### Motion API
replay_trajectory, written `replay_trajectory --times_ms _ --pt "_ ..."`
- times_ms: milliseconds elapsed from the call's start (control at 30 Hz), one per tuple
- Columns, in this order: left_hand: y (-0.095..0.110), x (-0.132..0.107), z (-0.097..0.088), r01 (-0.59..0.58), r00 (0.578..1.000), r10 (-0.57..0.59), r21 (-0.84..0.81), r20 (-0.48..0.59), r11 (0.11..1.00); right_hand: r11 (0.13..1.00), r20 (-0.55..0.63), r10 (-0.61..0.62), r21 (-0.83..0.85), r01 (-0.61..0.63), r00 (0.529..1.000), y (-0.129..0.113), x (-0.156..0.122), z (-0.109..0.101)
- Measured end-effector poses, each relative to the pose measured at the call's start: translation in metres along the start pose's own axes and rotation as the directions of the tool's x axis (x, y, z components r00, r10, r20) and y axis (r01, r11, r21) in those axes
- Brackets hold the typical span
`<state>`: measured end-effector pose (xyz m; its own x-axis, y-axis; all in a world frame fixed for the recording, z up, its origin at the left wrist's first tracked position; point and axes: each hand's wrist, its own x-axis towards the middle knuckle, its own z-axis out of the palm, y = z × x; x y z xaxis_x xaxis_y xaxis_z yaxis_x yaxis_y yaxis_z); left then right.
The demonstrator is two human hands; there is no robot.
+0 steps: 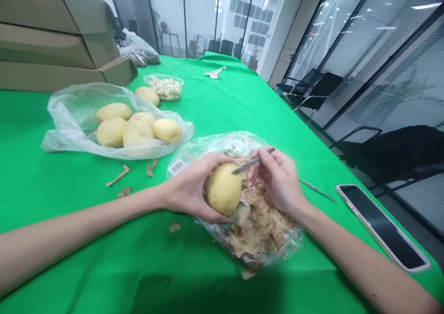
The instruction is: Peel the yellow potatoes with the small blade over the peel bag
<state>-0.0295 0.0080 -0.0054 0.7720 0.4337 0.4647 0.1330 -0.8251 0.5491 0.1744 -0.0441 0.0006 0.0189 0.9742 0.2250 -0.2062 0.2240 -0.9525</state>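
Narrow gap now between potato bag (pixel 114 138) and peel bag (pixel 260 230), stray peels (pixel 150 168) lying in it; farther right, slim metal tool (pixel 317 190) and smartphone (pixel 381 226) in the way!

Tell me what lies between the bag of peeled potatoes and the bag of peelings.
Head view: a scrap of potato peel on the green tablecloth.

Stacked cardboard boxes (pixel 52 41) sit at the far left of the green-covered surface (pixel 69 203), near a clear plastic bag (pixel 69 129) of yellow potatoes (pixel 114 120) and a clear tub (pixel 163 87) of peeled garlic cloves. A smartphone (pixel 381 226) lies just beside a slim metal tool (pixel 317 190), and black chairs (pixel 312 89) stand along a glass wall (pixel 364 41).
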Motion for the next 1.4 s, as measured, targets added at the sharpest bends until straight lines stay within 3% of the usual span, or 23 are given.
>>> replay_trajectory --times_ms 233,1100,1400 --pt "0.002 0.002 0.0 -0.017 1.0 0.017 -0.026 0.001 1.0 0.997 0.04 0.083 -0.006 -0.083 0.996 0.007 0.0 0.0" --pt "-0.003 0.001 -0.001 -0.103 0.994 0.104 -0.058 0.023 0.993 0.996 0.077 0.09 -0.01 -0.09 0.993 0.011 0.002 0.002" --pt "-0.003 0.001 -0.002 -0.016 0.999 0.019 -0.096 0.033 0.995 0.992 0.136 0.096 -0.092 -0.083 0.986 0.006 -0.008 0.008"
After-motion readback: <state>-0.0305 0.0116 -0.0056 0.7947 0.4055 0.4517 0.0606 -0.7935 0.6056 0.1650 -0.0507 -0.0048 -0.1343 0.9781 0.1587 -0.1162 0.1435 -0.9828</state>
